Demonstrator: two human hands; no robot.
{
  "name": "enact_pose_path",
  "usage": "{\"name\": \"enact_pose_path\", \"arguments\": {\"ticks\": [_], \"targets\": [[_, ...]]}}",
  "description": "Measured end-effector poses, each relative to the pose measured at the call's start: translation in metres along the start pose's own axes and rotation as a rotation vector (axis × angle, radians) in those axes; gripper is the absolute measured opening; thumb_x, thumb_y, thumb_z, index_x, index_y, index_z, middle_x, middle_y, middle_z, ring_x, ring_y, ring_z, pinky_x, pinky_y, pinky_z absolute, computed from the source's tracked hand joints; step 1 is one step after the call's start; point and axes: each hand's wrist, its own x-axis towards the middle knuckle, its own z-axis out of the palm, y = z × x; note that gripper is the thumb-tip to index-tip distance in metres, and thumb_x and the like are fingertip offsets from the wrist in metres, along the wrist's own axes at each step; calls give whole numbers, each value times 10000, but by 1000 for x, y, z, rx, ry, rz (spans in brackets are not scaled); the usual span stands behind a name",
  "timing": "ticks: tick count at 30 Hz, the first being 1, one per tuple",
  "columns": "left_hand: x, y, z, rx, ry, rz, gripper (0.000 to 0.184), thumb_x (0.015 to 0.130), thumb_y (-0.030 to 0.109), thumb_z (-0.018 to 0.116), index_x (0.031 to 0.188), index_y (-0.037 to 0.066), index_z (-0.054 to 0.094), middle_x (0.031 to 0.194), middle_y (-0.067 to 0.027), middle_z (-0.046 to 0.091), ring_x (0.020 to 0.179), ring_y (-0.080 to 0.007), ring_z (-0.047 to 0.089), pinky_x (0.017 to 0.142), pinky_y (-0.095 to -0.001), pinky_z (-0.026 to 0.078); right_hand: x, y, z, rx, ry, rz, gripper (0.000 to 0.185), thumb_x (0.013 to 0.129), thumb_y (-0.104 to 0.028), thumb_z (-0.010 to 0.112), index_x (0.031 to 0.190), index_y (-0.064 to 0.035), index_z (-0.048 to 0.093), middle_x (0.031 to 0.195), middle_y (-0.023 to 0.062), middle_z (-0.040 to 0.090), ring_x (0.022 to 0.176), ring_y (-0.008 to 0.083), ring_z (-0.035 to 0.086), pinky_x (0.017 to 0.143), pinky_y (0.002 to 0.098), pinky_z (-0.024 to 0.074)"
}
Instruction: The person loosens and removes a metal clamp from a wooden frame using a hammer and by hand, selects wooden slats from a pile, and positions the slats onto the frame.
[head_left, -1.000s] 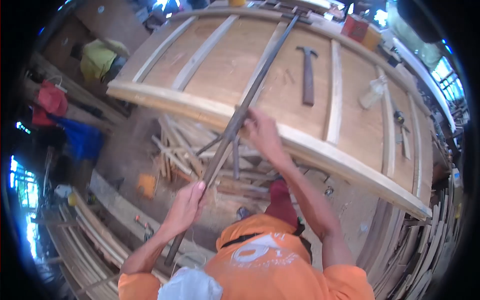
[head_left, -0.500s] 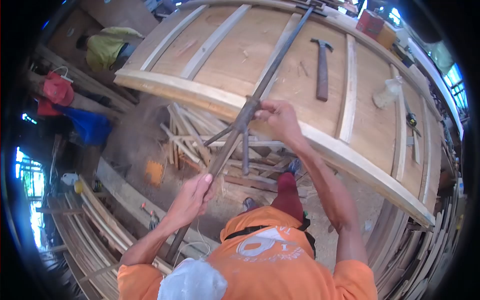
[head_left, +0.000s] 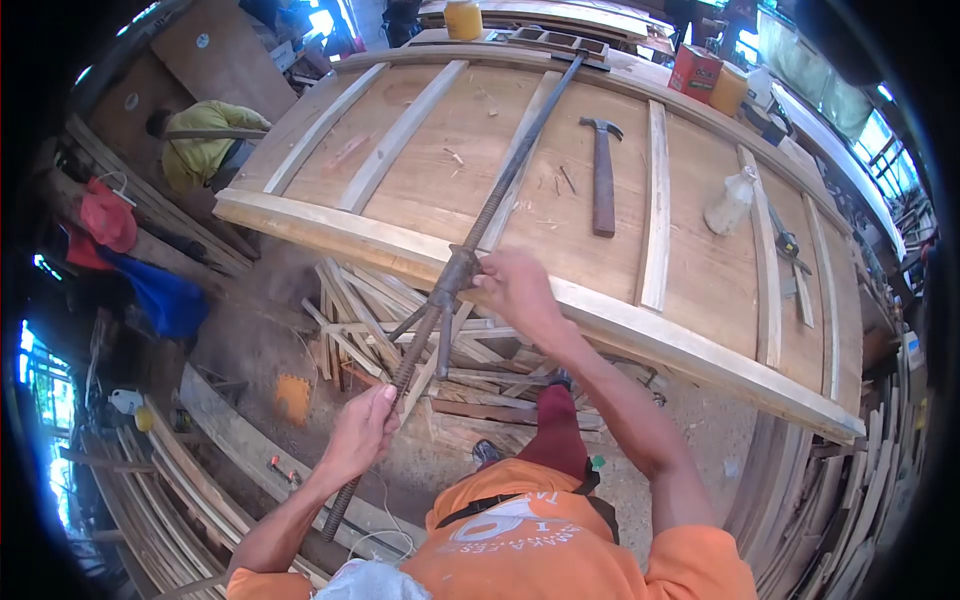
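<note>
A long bar clamp (head_left: pixel 524 150) with a threaded rod lies across the wooden panel (head_left: pixel 420 205) and sticks out past its near edge toward me. My left hand (head_left: pixel 362 435) is closed around the lower part of the rod, thumb on top. At the panel edge, my right hand (head_left: pixel 518 290) has its fingers bent against the clamp's metal collar (head_left: pixel 457 275), which has two prongs pointing down. Its fingertips are partly hidden behind the collar. A claw hammer (head_left: pixel 603 180) rests on the panel to the right of the bar.
A cloudy plastic bottle (head_left: pixel 731 202) and a tape measure (head_left: pixel 788 246) are on the panel's right side. Wood scraps (head_left: pixel 345 320) are piled beneath it. Long strips (head_left: pixel 190 470) lie at lower left. A person in a yellow shirt (head_left: pixel 205 140) bends at far left.
The view has tilted up a little, so more of the panel's far side shows. Both hands stay on the clamp, in nearly the same places.
</note>
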Motion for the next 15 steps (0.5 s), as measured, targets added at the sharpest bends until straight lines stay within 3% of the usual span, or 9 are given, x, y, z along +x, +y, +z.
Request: {"name": "enact_pose_path", "arguments": {"ticks": [2,3,5,9,11,15], "targets": [[1,-2,0,-8,-1,7,462,1152,474,383,941,84,512,699,39,427,481,-47,364,428,-242,328,2,0,-22,240,-74,230,234,901,-119,737,1073,40,752,919,218,747,854,361,718,811,462,561],[2,-2,-1,-3,-4,16,467,1151,481,384,940,84,514,697,38,426,480,-47,364,426,-241,326,3,0,-32,238,-76,230,234,901,-119,737,1073,40,752,919,218,747,854,361,718,811,462,561],[2,-2,-4,-22,-18,3,462,1155,457,381,933,76,519,695,38,434,478,-51,378,431,-252,340,7,5,-50,272,-38,327,312,962,-213,740,1177,12,760,1044,185,784,878,241,739,812,366,583],[3,-5,-5,-58,-36,-11,458,1158,433,378,928,67,527,689,39,440,489,-53,403,443,-264,360,7,59,-90,29,294,412,319,944,-236,735,1126,25,753,972,232,755,885,364,735,843,433,573],[4,-12,-2,-56,-29,-5,454,1158,431,380,928,69,528,688,39,439,495,-52,403,447,-263,361,8,95,-121,-235,322,461,393,942,-266,742,1154,65,722,1050,266,733,1000,403,696,915,471,547],[11,-20,0,9,6,51,482,1140,503,406,938,83,530,692,45,425,486,-48,352,434,-246,321,-9,152,-149,-402,352,379,484,925,-303,767,1195,91,686,1163,292,694,1129,435,632,973,511,509]]}}
